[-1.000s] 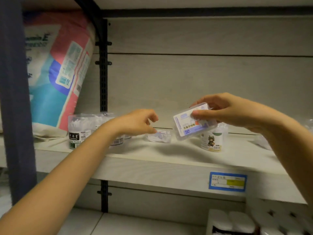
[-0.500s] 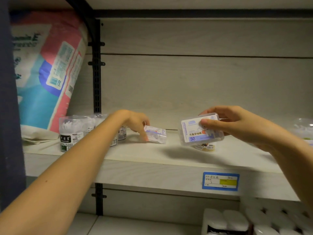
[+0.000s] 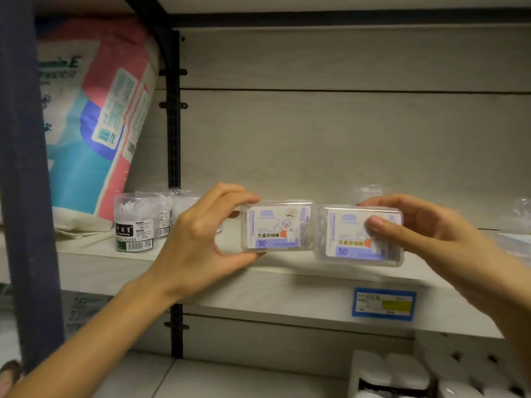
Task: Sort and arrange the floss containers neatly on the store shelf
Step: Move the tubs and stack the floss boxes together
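"Reading from the left, what do we label first?"

"We label the left hand [image 3: 198, 239]. It pinches a clear rectangular plastic floss box with a white and purple label [image 3: 277, 225], thumb under the lower edge and fingers curled over the top edge."

"And on the other side?"

"We mark the right hand [image 3: 431, 234]. It grips a second clear floss box [image 3: 359, 237] of the same kind, thumb pressed on the front label and fingers curled behind the top. Both boxes face label-forward, just beside each other, the second a little lower. We cannot tell whether their edges touch."

"Where do we place them relative to the pale wood-grain shelf [image 3: 287, 285]?"

"We place both over its front edge. Whether either rests on the board we cannot tell."

"What else do we note?"

"At the left of the shelf we note clear round floss tubs with black labels [image 3: 135, 222], upright and well apart from the held boxes. Behind them a large soft pack in pink, blue and white [image 3: 94, 116] stands tilted beside a black slotted upright [image 3: 173, 124]. On the shelf's front face, below the second box, we mark a blue price tag with a yellow patch [image 3: 383, 304]. On the level below, at lower right, we see white rolls [image 3: 388, 372]. Clear containers at the far right of the shelf are too blurred to identify."
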